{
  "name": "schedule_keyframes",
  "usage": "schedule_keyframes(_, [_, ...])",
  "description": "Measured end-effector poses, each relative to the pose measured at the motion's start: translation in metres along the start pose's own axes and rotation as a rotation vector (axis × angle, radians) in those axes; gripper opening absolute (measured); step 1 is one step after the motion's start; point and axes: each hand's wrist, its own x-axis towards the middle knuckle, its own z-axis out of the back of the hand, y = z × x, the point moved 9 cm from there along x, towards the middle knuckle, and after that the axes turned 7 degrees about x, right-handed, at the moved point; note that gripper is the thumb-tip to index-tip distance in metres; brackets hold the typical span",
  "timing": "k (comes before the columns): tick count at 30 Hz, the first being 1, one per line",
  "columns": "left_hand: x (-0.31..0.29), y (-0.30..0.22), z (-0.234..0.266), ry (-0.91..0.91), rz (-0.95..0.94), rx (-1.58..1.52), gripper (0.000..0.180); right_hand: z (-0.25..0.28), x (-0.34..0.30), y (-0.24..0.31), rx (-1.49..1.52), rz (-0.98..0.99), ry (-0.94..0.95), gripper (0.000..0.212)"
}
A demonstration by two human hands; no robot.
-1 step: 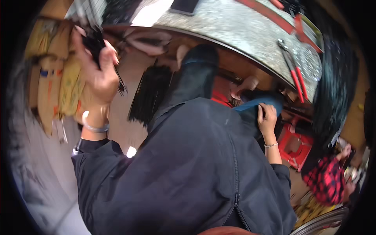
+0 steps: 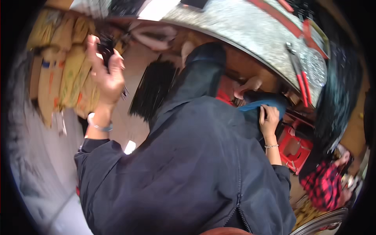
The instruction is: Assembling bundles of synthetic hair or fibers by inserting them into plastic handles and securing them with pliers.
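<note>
My left hand (image 2: 109, 80) is raised at the left, below the table's left end, with a pale bangle on its wrist. Between thumb and fingers is a black object (image 2: 105, 50), too blurred to name; thin dark ends also show beside the hand's thumb side. Farther right, my right hand (image 2: 269, 119) lies with loosely bent fingers on a blue cloth (image 2: 254, 105) over my right knee. Its thumb is apart from the fingers, and nothing shows in it. A chain bracelet circles that wrist.
Red-handled pliers (image 2: 300, 80) lie on the pale tabletop (image 2: 231, 25), beside shiny small pieces (image 2: 314, 66). Black strands (image 2: 338, 90) hang at its right end. A black bundle (image 2: 153, 88) stands below. Yellowish sacks (image 2: 70, 74) fill the left. A person in checked clothing (image 2: 323, 184) sits right.
My left hand has shifted slightly right, its fingers a little lower, with the black object between them. The whole view has slid slightly right. My right hand stays on the blue cloth.
</note>
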Motion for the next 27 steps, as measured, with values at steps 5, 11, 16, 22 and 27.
schedule_keyframes(5, [-0.246, 0.133, -0.002, 0.196, 0.510, 0.383, 0.060, -0.014, 0.002, 0.003, -0.022, -0.011, 0.064, 0.006])
schedule_keyframes(11, [-0.418, 0.219, -0.030, 0.562, 0.926, 0.444, 0.075, -0.028, 0.010, 0.009, -0.081, -0.008, 0.118, 0.006])
schedule_keyframes(16, [-0.367, 0.277, -0.036, 0.867, 1.062, 0.930, 0.093, -0.032, 0.016, 0.015, -0.134, 0.019, 0.133, 0.007])
schedule_keyframes(22, [-0.213, 0.228, -0.110, 0.771, 0.603, 0.420, 0.053, -0.017, 0.016, 0.011, -0.071, -0.059, 0.034, 0.006])
schedule_keyframes(27, [-0.026, 0.014, -0.140, 0.722, 0.243, -0.284, 0.029, -0.024, 0.021, 0.008, 0.007, -0.073, 0.002, 0.005])
